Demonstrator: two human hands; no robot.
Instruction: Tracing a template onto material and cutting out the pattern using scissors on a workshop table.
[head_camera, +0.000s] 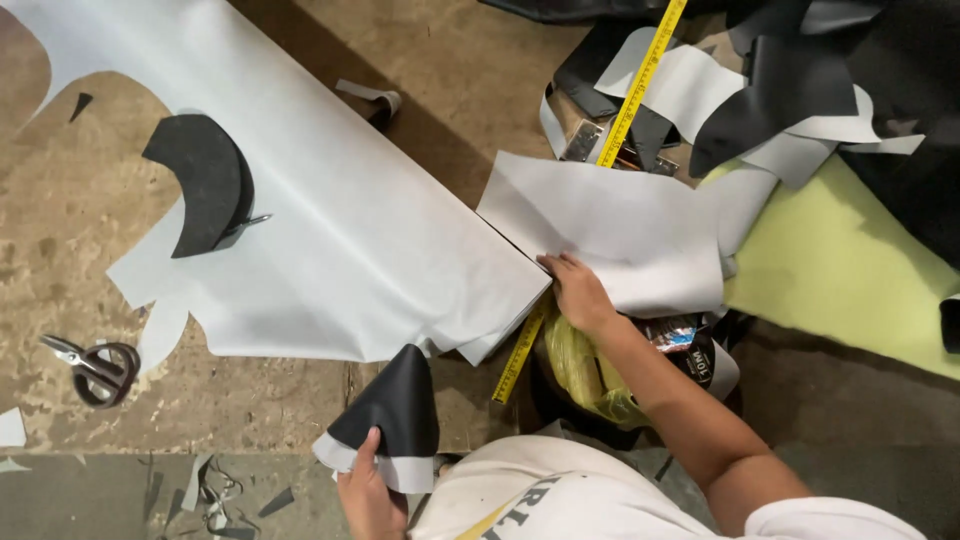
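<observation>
A large pale grey sheet (330, 220) lies spread on the worn floor, folded at its right end into a flap (610, 225). My right hand (575, 290) presses flat on the flap's lower edge, beside the fold. My left hand (368, 490) grips a turned-up corner of the sheet (395, 410), showing its black underside. A yellow tape measure (635, 85) runs diagonally under the fold and comes out near my right wrist. A black curved pattern piece (205, 185) rests on the sheet at the left, with a thin metal tool (245, 225) beside it.
Scissors (90, 365) lie on the floor at the left. Black and grey offcuts (780, 90) pile up at the top right over a pale green foam sheet (840, 270). A yellow bag (585, 370) sits by my knee. Small scraps (215, 495) lie near the bottom left.
</observation>
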